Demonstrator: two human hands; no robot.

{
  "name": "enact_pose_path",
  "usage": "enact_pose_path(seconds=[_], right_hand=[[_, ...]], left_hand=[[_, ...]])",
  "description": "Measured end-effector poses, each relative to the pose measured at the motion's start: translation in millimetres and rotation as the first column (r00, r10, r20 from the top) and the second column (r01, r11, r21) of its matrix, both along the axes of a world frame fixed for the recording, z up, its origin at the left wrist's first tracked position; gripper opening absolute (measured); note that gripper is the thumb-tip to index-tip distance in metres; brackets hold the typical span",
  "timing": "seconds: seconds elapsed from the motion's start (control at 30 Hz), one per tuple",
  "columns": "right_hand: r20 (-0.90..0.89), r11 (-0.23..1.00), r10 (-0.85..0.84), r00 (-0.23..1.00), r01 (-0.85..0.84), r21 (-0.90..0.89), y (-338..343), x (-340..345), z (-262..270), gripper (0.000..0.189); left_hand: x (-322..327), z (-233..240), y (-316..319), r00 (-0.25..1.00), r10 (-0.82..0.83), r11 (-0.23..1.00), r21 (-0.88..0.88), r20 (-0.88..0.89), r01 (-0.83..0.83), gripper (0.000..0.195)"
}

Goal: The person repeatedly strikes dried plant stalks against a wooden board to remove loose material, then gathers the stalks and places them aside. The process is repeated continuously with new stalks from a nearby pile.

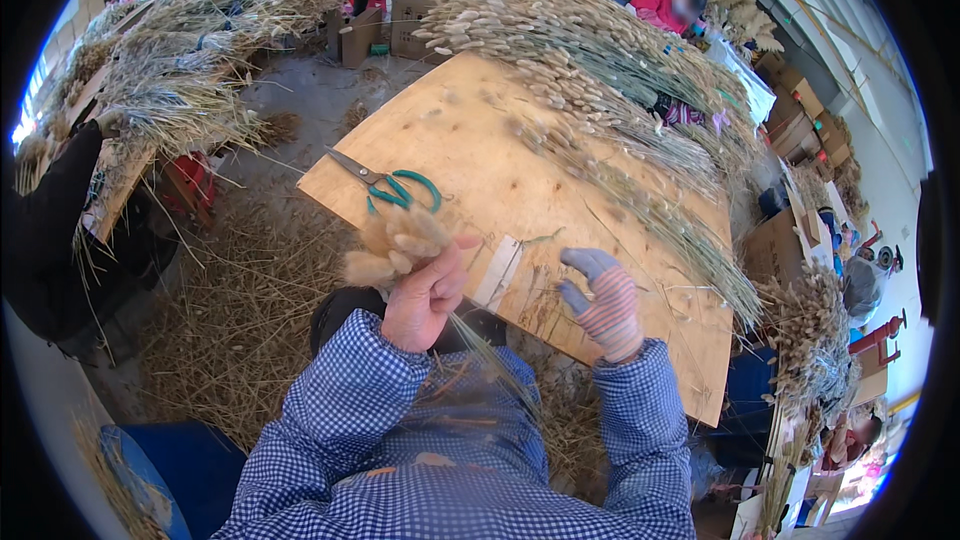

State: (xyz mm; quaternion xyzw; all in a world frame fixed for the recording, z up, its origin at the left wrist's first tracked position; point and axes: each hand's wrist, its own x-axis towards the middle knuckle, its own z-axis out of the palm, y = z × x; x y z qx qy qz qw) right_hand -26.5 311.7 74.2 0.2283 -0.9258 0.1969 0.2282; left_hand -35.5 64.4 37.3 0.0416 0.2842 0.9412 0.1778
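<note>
My bare left hand point(431, 292) is closed around a small bunch of dried bunny-tail grass point(401, 240). The fluffy heads point up and to the left, while the thin green stems point(491, 356) trail down over my lap. My right hand point(604, 300), in a striped knit glove with grey-blue fingertips, hovers over the wooden board point(480, 127) with thumb and fingers apart and nothing between them. Scissors with green handles point(390, 184) lie on the board just beyond the bunch. Loose bunny-tail stems point(622, 202) are spread across the board's right half.
A large heap of dried grass point(540, 52) covers the board's far side. More bundles point(217, 37) are piled on a table at left. Cut straw point(240, 330) litters the floor. A white strip point(499, 270) lies by the near edge. A person in red point(660, 4) sits beyond the heap.
</note>
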Motion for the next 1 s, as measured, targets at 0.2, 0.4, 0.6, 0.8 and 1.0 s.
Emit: enact_pose_path(seconds=[0.2, 0.4, 0.6, 0.8, 1.0], right_hand=[[0.382, 0.894, 0.294, 0.876, -0.11, -0.434, -80.7, -11.7, 2.2, 0.024], [0.538, 0.835, 0.331, 0.775, 0.025, -0.55, -91.5, -9.8, 1.5, 0.021], [0.457, 0.863, 0.28, 0.844, -0.012, -0.506, -85.6, -4.2, -1.5, 0.02], [0.382, 0.883, 0.261, 0.887, -0.06, -0.466, -93.2, 0.2, 1.4, 0.02], [0.195, 0.929, 0.271, 0.942, -0.203, -0.309, -97.1, 7.9, 11.1, 0.013]], left_hand=[[6.6, 7.5, 1.5, 1.0, -0.009, 1.0, -0.024, 0.027, 0.009, 0.033], [11.6, 11.0, -10.2, 0.999, -0.025, 0.998, -0.065, -0.025, 0.024, 0.042], [16.8, 7.0, -11.4, 1.0, 0.026, 0.999, -0.025, -0.009, -0.026, 0.04], [19.3, 10.0, -11.3, 0.996, 0.086, 0.992, -0.089, -0.006, -0.087, 0.037], [23.7, 10.4, -2.2, 0.982, 0.147, 0.966, -0.196, -0.118, -0.168, 0.032]])
